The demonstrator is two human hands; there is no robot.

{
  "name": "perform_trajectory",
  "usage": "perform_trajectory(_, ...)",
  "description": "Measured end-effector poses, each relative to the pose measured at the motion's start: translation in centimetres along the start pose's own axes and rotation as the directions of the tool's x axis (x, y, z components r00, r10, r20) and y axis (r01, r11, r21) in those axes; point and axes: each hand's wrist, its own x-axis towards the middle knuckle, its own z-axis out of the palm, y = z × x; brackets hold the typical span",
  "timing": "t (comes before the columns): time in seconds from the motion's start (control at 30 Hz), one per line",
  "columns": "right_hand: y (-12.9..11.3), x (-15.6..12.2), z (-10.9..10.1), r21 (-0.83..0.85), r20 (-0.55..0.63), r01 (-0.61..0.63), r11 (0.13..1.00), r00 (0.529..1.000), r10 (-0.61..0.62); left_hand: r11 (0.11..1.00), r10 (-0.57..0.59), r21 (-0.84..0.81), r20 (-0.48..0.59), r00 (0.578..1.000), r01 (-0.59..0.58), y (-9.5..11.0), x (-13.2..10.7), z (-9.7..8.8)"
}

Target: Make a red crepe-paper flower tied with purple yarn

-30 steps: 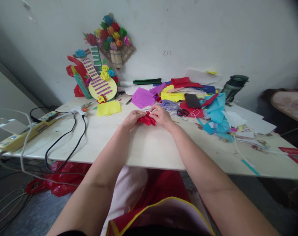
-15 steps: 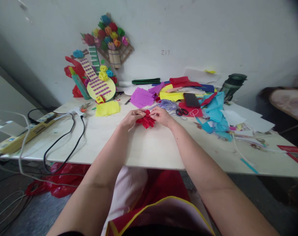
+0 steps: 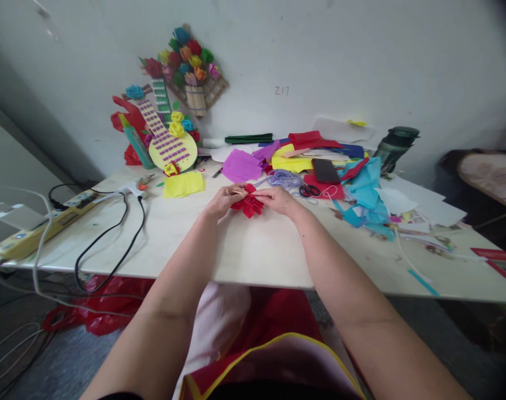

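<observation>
A red paper flower [image 3: 250,206] with spread petals is held just above the white table, between my two hands. My left hand [image 3: 224,200] is closed at its left side, with a thin pale stick [image 3: 237,192] at the fingertips. My right hand [image 3: 277,198] pinches the flower's upper right petals, its fingers straight and pressed together. Behind the hands lie a purple sheet of crepe paper [image 3: 241,165] and a tangle of lavender cord [image 3: 284,178]. Black-handled scissors [image 3: 308,190] rest to the right of my right hand.
A glue gun [image 3: 132,188] and a power strip [image 3: 48,225] with loose cables lie at the left. Yellow paper [image 3: 183,184], a phone [image 3: 325,170], blue paper scraps [image 3: 366,189] and a dark bottle [image 3: 397,149] sit around the table. A paper guitar [image 3: 173,150] leans on the wall.
My right hand's fingers have straightened and flattened over the flower's upper right edge. The left hand stays in nearly the same place at the flower.
</observation>
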Motion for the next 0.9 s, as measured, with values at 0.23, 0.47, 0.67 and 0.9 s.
perform_trajectory(0.23,-0.6,-0.3,0.1,0.003,0.018,-0.044,0.999,0.999,0.044,0.998,-0.062,-0.014,0.003,0.998,0.062,0.4,-0.2,0.2)
perform_trajectory(0.47,-0.4,0.0,0.2,-0.136,-0.023,-0.079,0.988,0.997,0.077,0.987,-0.156,-0.049,-0.029,0.987,0.154,0.5,-0.3,0.3)
perform_trajectory(0.67,-0.7,-0.1,0.2,-0.239,-0.045,-0.029,0.970,0.999,0.019,0.948,-0.261,-0.190,-0.016,0.965,0.254,0.9,-0.4,0.6)
perform_trajectory(0.9,-1.4,-0.3,0.1,-0.357,-0.025,0.005,0.934,1.000,-0.015,0.922,-0.276,-0.272,0.034,0.961,0.275,0.3,-0.3,0.6)
